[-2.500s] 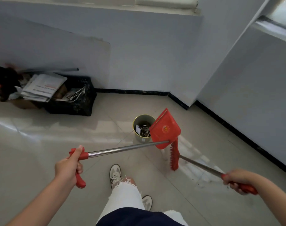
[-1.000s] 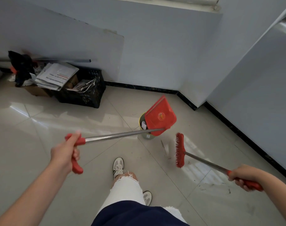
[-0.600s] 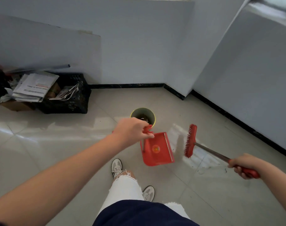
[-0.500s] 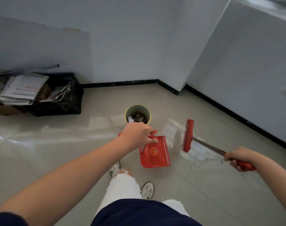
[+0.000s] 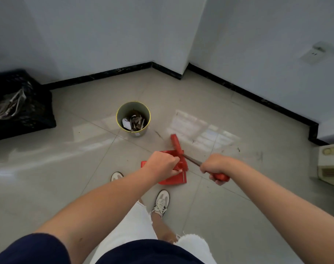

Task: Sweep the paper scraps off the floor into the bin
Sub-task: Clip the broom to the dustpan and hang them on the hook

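Even, cool daylight fills the room, and the white walls [image 5: 105,35] read bluish grey. The glossy floor [image 5: 67,187] mirrors a bright window as a pale grid of glare just right of the bin [image 5: 128,108]. A long milky sheen runs across the left. Shadows are faint and soft-edged. The black crate [image 5: 33,115] at far left is so dark that its detail is lost. The brush [image 5: 175,143] head is smeared by motion. Wide-angle distortion bends the skirting [image 5: 105,74] lines and stretches the lower corners.
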Motion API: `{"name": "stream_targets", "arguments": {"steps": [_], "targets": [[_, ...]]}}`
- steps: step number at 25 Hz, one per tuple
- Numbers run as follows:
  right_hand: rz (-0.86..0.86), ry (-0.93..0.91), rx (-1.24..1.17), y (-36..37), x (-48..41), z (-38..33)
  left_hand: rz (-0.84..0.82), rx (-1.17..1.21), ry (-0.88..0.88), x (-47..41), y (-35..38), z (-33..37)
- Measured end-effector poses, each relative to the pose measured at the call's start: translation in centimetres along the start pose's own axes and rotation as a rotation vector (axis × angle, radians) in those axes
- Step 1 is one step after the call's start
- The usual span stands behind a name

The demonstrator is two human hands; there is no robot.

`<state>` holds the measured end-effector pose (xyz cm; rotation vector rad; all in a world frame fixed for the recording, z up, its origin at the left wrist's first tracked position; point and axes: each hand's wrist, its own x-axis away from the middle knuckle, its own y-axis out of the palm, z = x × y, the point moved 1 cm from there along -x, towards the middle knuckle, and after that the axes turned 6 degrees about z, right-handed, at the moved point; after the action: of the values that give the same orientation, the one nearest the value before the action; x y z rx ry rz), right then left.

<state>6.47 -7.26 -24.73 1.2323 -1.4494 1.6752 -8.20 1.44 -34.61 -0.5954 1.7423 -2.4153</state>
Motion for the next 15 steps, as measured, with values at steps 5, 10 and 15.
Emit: {"name": "stream_targets", "arguments": {"steps": [5, 10, 15], "targets": [[-0.112, -0.082, 0.008, 1.7, 1.6, -3.3, -0.056, 0.088, -0.029, -0.6, -0.3, 0.0], [-0.145, -0.133, 0.169, 2.9, 2.2, -5.6, -0.180, 0.218, 0.008, -1.2, -1.1, -0.1], [-0.132, -0.150, 0.252, 2.9, 2.6, -5.9, -0.196, 0.265, 0.000, -1.1, -0.4, -0.5]]}}
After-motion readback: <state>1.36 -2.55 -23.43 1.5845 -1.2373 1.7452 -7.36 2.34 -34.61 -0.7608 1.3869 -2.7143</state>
